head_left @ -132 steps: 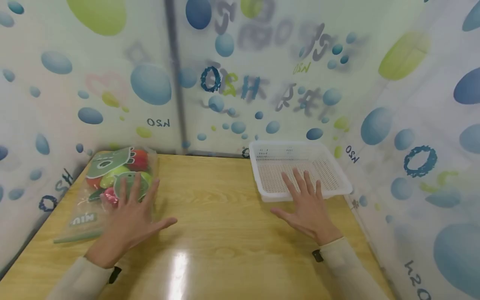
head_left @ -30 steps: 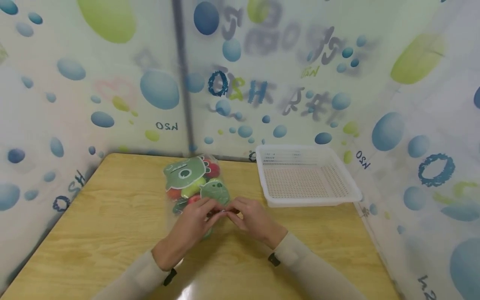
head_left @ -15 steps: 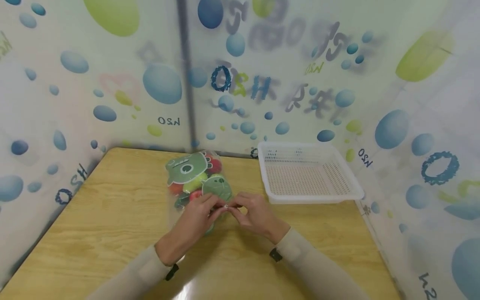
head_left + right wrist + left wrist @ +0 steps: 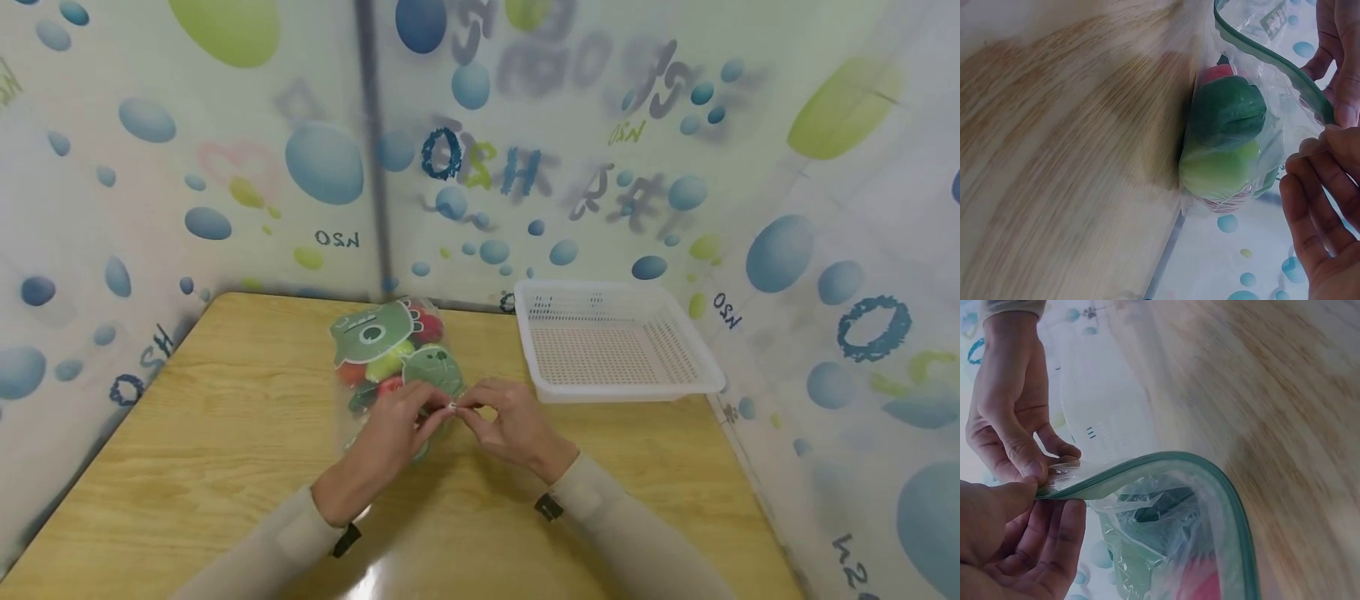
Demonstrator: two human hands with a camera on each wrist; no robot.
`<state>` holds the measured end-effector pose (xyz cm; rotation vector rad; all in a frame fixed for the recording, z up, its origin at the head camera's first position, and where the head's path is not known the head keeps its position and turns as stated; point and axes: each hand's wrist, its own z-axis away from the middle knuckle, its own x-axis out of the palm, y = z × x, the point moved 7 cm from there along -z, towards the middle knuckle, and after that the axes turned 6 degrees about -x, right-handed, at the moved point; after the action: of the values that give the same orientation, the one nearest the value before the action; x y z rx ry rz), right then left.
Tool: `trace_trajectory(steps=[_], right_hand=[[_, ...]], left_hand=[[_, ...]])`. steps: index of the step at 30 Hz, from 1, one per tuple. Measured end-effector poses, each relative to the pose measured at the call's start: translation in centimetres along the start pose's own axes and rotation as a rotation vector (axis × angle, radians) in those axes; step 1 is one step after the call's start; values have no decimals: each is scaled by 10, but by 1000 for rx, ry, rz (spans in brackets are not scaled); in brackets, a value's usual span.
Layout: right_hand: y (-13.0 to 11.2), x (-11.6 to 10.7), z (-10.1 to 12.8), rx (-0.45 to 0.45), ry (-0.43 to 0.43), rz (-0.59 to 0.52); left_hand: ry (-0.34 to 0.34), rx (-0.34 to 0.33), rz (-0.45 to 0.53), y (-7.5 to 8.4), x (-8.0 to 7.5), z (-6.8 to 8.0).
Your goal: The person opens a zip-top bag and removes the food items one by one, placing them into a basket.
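Large letters (image 4: pixel 478 164) on the wall (image 4: pixel 570 287) behind the bag (image 4: pixel 375 337) read O, 2, H from left to right. Smaller script (image 4: pixel 337 239) above the bag runs backwards too, looking like H2O mirrored. Beside the bag's mouth sits a small printed label (image 4: pixel 1274 22), its letters too unclear to read surely. Green cartoon animals cover the bag's front.

The bag is on the tabletop (image 4: pixel 187 442). At its mouth, the left hand (image 4: pixel 386 421) and right hand (image 4: pixel 513 425) meet, each pinching the green edge strip (image 4: pixel 1188 460) between thumb and fingers. From above, the left hand hides part of the bag's lower end. Through the clear plastic show a dark green item (image 4: pixel 1229 112), a pale green one (image 4: pixel 1216 172) and red ones (image 4: pixel 429 325). A white basket (image 4: pixel 630 390) stands right of the bag, apart from it.
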<state>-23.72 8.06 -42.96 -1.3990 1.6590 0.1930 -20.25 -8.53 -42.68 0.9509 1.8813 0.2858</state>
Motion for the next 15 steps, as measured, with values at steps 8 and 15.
trace_trajectory(steps=[8,15], right_hand=[[1,-1,1,26,7,-41],[6,-7,2,58,46,-120]], left_hand=[[-39,-84,3,-1,2,1],[-72,-119,-37,-1,2,3]])
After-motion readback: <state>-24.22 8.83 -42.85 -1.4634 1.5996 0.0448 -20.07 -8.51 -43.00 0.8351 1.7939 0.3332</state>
